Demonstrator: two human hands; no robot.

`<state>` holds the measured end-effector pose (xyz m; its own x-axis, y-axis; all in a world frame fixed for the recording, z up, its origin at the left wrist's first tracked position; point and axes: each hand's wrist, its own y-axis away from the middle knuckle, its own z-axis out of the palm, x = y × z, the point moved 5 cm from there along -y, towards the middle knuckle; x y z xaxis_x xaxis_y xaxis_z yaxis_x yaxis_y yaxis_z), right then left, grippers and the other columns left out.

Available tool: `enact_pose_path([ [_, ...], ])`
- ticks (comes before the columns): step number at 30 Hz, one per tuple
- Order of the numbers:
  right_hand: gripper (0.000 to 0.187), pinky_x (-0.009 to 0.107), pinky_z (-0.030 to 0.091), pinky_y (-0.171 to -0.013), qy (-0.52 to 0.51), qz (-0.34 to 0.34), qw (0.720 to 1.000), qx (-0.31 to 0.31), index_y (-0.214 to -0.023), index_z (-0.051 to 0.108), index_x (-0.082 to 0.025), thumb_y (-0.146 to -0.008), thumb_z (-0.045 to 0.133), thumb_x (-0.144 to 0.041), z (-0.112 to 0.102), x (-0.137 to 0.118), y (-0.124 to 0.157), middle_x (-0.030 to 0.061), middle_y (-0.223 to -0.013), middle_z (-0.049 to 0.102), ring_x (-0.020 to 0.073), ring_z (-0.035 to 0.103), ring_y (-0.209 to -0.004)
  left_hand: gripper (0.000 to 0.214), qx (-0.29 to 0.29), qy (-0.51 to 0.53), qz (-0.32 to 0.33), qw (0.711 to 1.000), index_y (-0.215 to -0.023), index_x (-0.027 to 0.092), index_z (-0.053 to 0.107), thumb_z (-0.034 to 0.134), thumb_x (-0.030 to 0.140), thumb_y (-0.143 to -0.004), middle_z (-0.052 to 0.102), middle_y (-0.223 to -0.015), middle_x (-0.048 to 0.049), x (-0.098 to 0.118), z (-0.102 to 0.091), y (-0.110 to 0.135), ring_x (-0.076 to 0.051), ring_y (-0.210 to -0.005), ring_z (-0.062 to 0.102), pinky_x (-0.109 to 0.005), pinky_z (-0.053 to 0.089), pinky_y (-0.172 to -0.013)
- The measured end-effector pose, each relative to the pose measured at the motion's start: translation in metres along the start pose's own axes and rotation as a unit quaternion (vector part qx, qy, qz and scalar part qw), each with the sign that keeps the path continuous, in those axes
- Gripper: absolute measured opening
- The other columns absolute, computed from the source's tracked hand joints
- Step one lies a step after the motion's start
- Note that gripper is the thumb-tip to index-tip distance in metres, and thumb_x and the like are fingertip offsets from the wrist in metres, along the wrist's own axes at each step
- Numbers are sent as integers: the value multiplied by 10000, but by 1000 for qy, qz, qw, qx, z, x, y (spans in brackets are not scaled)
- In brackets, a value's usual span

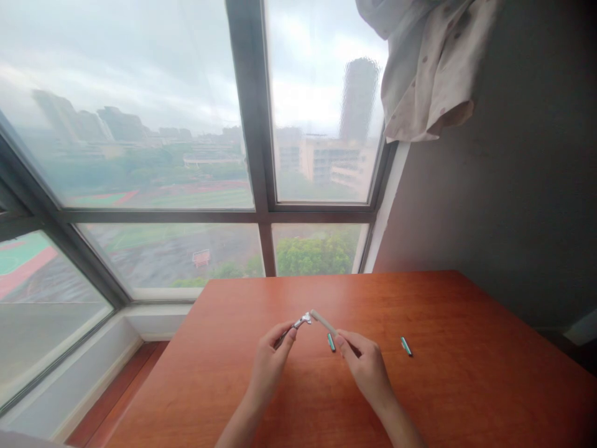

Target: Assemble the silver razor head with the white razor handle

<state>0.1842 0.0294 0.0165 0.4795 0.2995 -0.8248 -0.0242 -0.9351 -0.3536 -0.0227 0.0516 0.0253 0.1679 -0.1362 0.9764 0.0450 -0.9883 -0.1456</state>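
Before me, above the wooden table (209,373), the left hand (274,343) pinches a silver razor handle (300,322), the right hand (362,353) a pale brush-like stick (325,323), seemingly to leave both tips free; two razor cartridges (407,346) lie apart.

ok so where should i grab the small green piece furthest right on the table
Probably pinch the small green piece by its long edges near the middle, from above and the person's near side. It is narrow, lies slanted on the table, and sits apart from the other green piece. The right hand is nearer but grips a pale stick.
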Motion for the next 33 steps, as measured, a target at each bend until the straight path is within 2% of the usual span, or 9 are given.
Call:
enact_pose_path([
  [11, 417, 234, 441, -591, -16, -6, 1000, -19, -788, 717, -163, -926, 431, -433, 3, 0, 0, 52, -706, 665, 184, 592, -644, 395, 10, -13, 5, 1000, -969, 167, 756, 641, 482, -760, 729, -795, -70, -1, -1, -1, -241, -779, 636, -302, 503, -701],
  [19, 398, 224, 383, -531, -19, -19, 999, -25, -776, 699, -160, -925, 437, -421, 1, -6, 2, 31, -624, 603, 161, 530, -574, 341, 19, -6, 5, 1000, -922, 171, 760, 645, 451, -766, 737, -825, -67, -1, -4, -2, -243, -795, 642, -292, 498, -702],
  [23, 417, 223, 365, -519, -15, -21, 999, -33, -729, 684, -159, -926, 431, -427, 2, -9, 2, 27, -604, 575, 156, 506, -562, 335, 3, -9, 4, 1000, -938, 169, 751, 625, 440, -787, 730, -858, -74, -1, -2, -1, -247, -813, 634, -296, 491, -711],
  [29, 425, 220, 387, -531, -15, 1, 1000, -2, -751, 703, -155, -924, 435, -435, 0, -1, 1, 29, -616, 594, 158, 530, -569, 312, -25, -13, 9, 1000, -918, 166, 747, 625, 426, -798, 711, -809, -58, -3, 2, 0, -218, -767, 617, -276, 474, -689],
  [33, 416, 222, 387, -535, -19, -1, 1000, -11, -774, 709, -156, -924, 436, -431, 1, -2, 1, 34, -624, 604, 163, 532, -576, 313, -25, -8, 13, 1000, -931, 161, 744, 628, 418, -797, 721, -838, -65, -5, 2, -1, -225, -790, 625, -281, 478, -707],
])
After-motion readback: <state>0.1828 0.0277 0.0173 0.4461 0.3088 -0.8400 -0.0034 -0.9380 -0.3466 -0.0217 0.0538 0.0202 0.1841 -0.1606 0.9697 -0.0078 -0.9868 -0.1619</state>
